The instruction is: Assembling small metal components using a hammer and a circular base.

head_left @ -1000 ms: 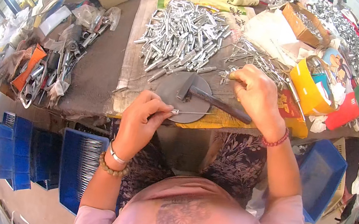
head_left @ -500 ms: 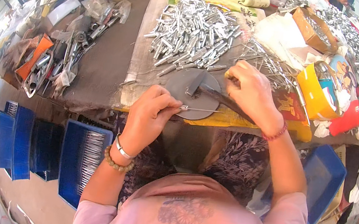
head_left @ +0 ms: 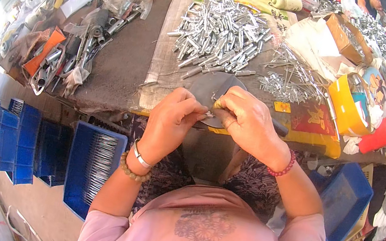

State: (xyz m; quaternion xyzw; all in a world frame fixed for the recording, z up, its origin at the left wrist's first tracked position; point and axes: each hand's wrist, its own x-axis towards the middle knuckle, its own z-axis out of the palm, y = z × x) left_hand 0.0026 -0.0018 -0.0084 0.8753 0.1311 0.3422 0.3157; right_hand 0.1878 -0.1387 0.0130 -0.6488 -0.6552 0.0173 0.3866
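My left hand (head_left: 172, 119) is closed, thumb and fingertips pinching a small silvery metal part (head_left: 209, 114) at the near edge of a round dark plate (head_left: 204, 84). Right beside it, my right hand (head_left: 249, 125) is closed as well, its fingertips pinched together almost touching the left ones. What the right fingers hold is hidden by the hand. A dark hammer handle (head_left: 280, 128) sticks out from behind my right hand; its head is covered. Beyond the plate lies a heap of silvery metal tubes (head_left: 224, 33).
Thin metal rods (head_left: 297, 69) and small fittings (head_left: 281, 87) lie to the right, near a yellow container (head_left: 345, 103) and a red cup (head_left: 376, 135). Tools (head_left: 82, 44) crowd the left. Below stand blue bins, one holding metal rods (head_left: 99, 166).
My right hand has come leftward and nearer from beside the heap to meet my left hand. The thin rod seen in my left hand is now mostly hidden. The whole view has shifted slightly.
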